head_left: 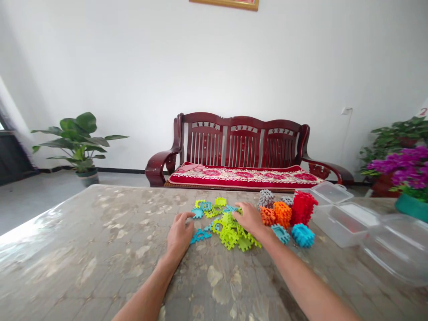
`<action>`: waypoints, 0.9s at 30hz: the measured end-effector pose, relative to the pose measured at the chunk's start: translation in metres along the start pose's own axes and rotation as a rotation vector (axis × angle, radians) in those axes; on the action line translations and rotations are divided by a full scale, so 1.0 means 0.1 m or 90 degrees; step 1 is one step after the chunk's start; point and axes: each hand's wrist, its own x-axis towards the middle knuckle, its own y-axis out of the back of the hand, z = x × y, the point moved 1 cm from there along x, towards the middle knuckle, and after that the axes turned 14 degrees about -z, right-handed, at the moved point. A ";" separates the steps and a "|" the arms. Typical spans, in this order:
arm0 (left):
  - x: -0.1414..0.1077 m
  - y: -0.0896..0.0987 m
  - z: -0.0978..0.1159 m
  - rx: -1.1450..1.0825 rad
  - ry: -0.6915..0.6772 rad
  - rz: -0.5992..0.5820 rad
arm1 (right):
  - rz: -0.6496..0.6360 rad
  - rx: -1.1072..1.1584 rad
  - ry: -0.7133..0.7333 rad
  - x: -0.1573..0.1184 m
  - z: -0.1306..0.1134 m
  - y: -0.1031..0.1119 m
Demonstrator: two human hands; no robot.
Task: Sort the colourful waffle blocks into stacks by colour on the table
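Note:
A loose pile of lime-green interlocking plastic pieces (230,232) with toothed edges lies on the table between my hands. Several blue pieces (200,236) are mixed in along its left and far sides. My left hand (179,232) rests at the left of the pile, fingers curved forward, tips at the edge of a blue toothed piece (197,213). My right hand (250,219) reaches over the right side of the pile, thumb and fingers apart, close to green pieces and a small blue piece (229,208). Neither hand visibly lifts a piece; what lies under the right palm is hidden.
Right of the pile stand stacks of grey (266,198), orange (282,215), red (303,207) and blue pieces (302,235). Farther right are a clear plastic box (344,225) and another clear container (397,245). A wooden bench (242,147) stands beyond the patterned tablecloth (100,249).

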 end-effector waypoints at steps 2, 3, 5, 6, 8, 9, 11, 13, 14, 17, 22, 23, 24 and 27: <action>0.00 0.01 0.01 -0.004 0.009 -0.003 | -0.023 -0.002 -0.014 0.11 -0.04 -0.05; -0.01 0.01 0.02 -0.004 0.015 -0.004 | -0.028 -0.001 -0.016 0.15 -0.05 -0.08; -0.01 0.02 0.04 0.001 0.028 -0.008 | -0.033 0.005 -0.014 0.18 -0.06 -0.14; -0.01 0.03 0.04 0.004 0.034 -0.009 | -0.036 0.009 -0.010 0.18 -0.07 -0.16; -0.02 0.03 0.05 0.008 0.044 -0.006 | -0.037 0.016 0.011 0.16 -0.08 -0.21; -0.02 0.03 0.05 0.010 0.047 -0.002 | -0.032 0.022 0.030 0.13 -0.09 -0.24; -0.02 0.02 0.04 0.013 0.051 0.009 | -0.011 0.045 0.085 0.07 -0.11 -0.29; -0.02 0.01 0.03 0.017 0.051 0.018 | 0.009 0.086 0.145 0.02 -0.13 -0.34; -0.02 0.01 0.02 0.019 0.049 0.021 | 0.011 0.114 0.168 0.00 -0.13 -0.36; -0.01 0.01 0.02 0.015 0.028 0.021 | 0.010 0.196 0.173 0.01 -0.11 -0.39; -0.04 0.00 0.11 -0.002 -0.134 -0.052 | 0.014 0.117 0.048 0.10 -0.10 -0.26; -0.06 0.00 0.14 -0.003 -0.185 -0.078 | -0.011 0.083 0.031 0.11 -0.11 -0.23; -0.09 -0.01 0.19 -0.005 -0.236 -0.104 | -0.036 0.054 0.019 0.12 -0.13 -0.20; -0.21 -0.05 0.34 0.003 -0.358 -0.167 | -0.083 0.018 0.010 0.13 -0.20 -0.16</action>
